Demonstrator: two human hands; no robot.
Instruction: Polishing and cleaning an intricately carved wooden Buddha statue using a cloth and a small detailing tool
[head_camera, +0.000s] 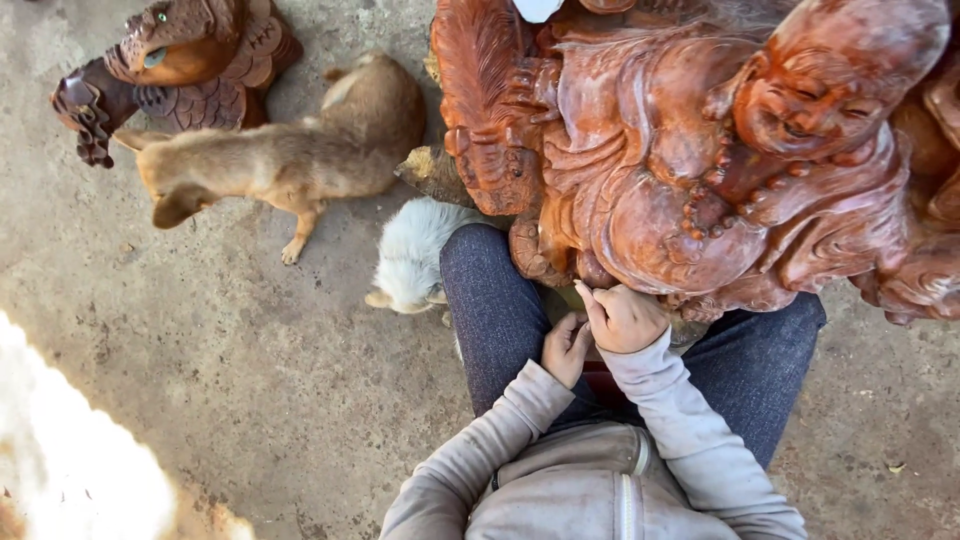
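The ground is a rough grey concrete floor (250, 380), stained and dusty, with a very bright patch of sunlight at the lower left corner.

A large reddish-brown carved wooden statue of a laughing round-bellied figure (680, 170) stands in front of the seated person, and its base lies between the knees in blue-grey trousers. The right hand (622, 318) is curled into a loose fist and it presses against the lower edge of the statue, just under the belly. If it holds a small tool or a piece of paper inside the fist, I cannot tell. The left hand (566, 348) is just beside it, a little lower, with the fingers bent and touching the right hand; what it holds is also hidden. Both sleeves are light grey.

Beside the left knee, a small white puppy (415, 255) lies close to the base of the statue. Further to the left, a tan puppy (290, 160) stands on the floor. Behind it, at the upper left, there is a smaller dark brown carved wooden bird with feathered wings (180, 65).
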